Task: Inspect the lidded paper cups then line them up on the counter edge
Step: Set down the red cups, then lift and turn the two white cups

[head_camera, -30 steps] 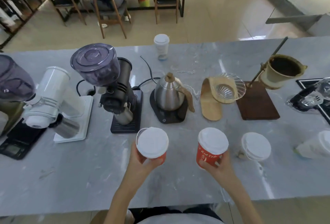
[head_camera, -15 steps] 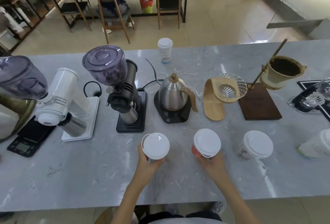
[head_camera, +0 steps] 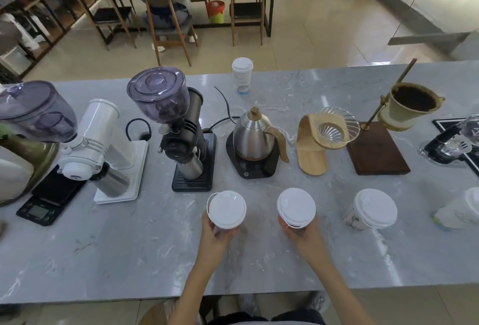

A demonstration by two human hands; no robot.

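My left hand grips a white-lidded paper cup standing upright on the grey marble counter. My right hand grips a red paper cup with a white lid, also upright, to its right. Further right a white printed lidded cup stands alone. Another lidded cup lies tilted at the right edge of view. A tall white lidded cup stands at the counter's far edge.
Behind the cups stand a black coffee grinder, a white grinder, a steel kettle on its base, a glass dripper on a wooden stand and a filter holder on a dark board. A scale lies left.
Both hands have lowered their cups from a tilted, raised hold down to the counter, upright. The camera view has also tipped up and back.
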